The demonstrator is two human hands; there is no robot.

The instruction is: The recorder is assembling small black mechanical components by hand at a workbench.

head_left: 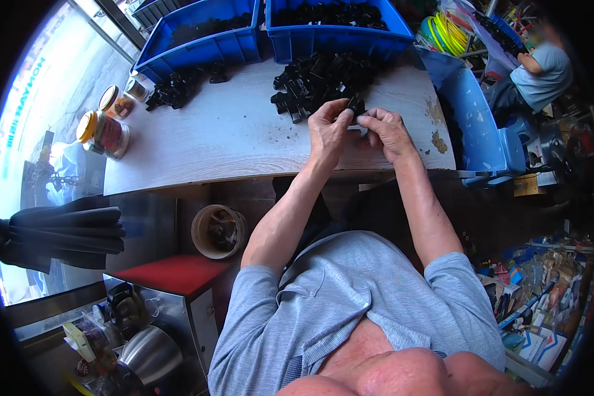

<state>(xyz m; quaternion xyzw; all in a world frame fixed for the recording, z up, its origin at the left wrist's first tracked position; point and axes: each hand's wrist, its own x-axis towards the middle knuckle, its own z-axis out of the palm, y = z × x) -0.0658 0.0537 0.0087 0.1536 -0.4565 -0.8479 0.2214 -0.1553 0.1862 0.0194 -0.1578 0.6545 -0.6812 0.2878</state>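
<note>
My left hand (328, 134) pinches a small black plastic part (356, 105) between thumb and fingers, just above the tabletop. From the other side, my right hand (389, 135) closes on the same part with thumb and forefinger. Much of the part is hidden by the fingertips, so its exact kind does not show. Directly beyond my hands lies a large pile of similar black parts (310, 79). A smaller heap of black parts (171, 92) sits farther left on the white wooden table (204, 145).
Two blue bins (211, 53) of black parts stand along the table's far edge. Lidded jars (105, 135) stand at left. A blue tub (472, 119) adjoins the right edge, with another person (541, 76) beyond. A bucket (218, 231) is below the near edge.
</note>
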